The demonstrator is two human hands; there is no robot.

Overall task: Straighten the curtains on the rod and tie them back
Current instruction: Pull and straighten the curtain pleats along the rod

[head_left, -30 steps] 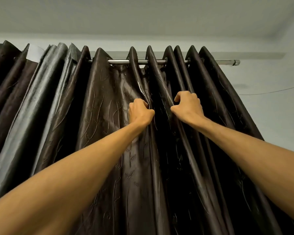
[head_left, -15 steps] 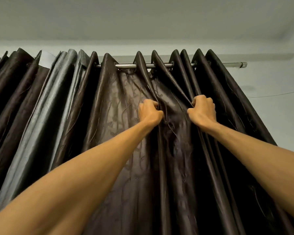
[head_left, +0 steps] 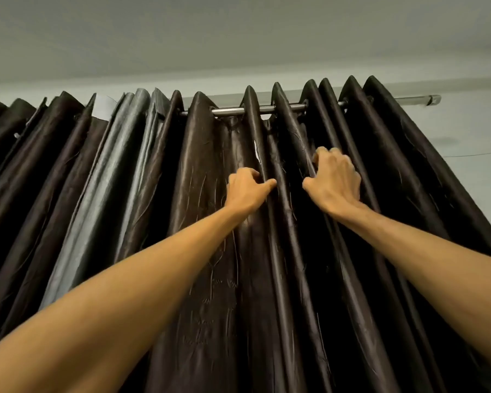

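The curtain [head_left: 204,251] is dark brown cloth with a satin sheen. Its folds are smooth and glossy, with a faint raised pattern and fine creases. A few grey folds [head_left: 116,177] look duller. The rod [head_left: 230,111] is shiny bare metal, and its end cap [head_left: 431,100] looks like clear plastic. The ceiling [head_left: 238,32] and wall [head_left: 471,131] are matt paint.

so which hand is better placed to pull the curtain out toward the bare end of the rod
Probably the right hand: it grips a fold of the dark brown curtain nearer the bare end of the curtain rod, while the left hand pinches a fold farther from it.
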